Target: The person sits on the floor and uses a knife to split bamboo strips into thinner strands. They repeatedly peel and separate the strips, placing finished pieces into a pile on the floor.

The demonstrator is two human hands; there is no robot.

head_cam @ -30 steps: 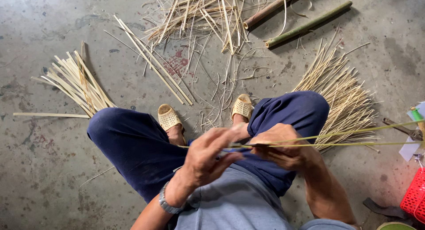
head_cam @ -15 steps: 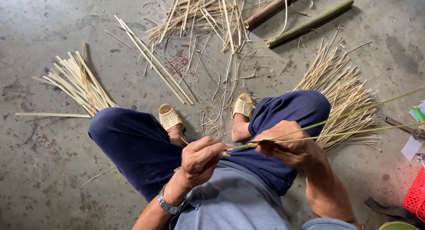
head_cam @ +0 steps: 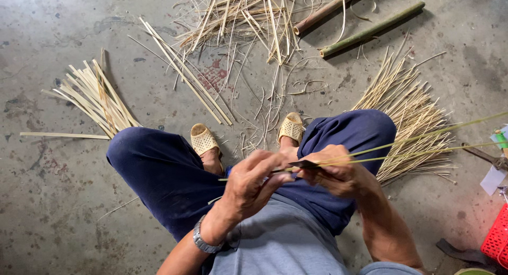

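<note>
The person sat on the concrete floor (head_cam: 63,201) with knees spread, and both hands met just above the lap. The right hand (head_cam: 338,172) was closed around a dark blade (head_cam: 307,164) and the near end of a thin bamboo strip (head_cam: 402,143), which ran off to the right in two slender halves that parted a little as they went. The left hand (head_cam: 254,182) was half curled, its fingers pinching the strip's short end just beside the blade (how firmly, the picture did not show).

The step in hand looked like splitting: the blade sat at the fork of the strip, with the cut already well along its length. The next move seemed to call for a steady hold from the left hand and a blade kept centred, lest one half run thin and break.

A fan of finished slivers (head_cam: 418,116) lay on the floor by the right knee, wider flat slats (head_cam: 95,98) to the left, and two green bamboo poles (head_cam: 370,29) lay beyond the woven sandals (head_cam: 203,140).
</note>
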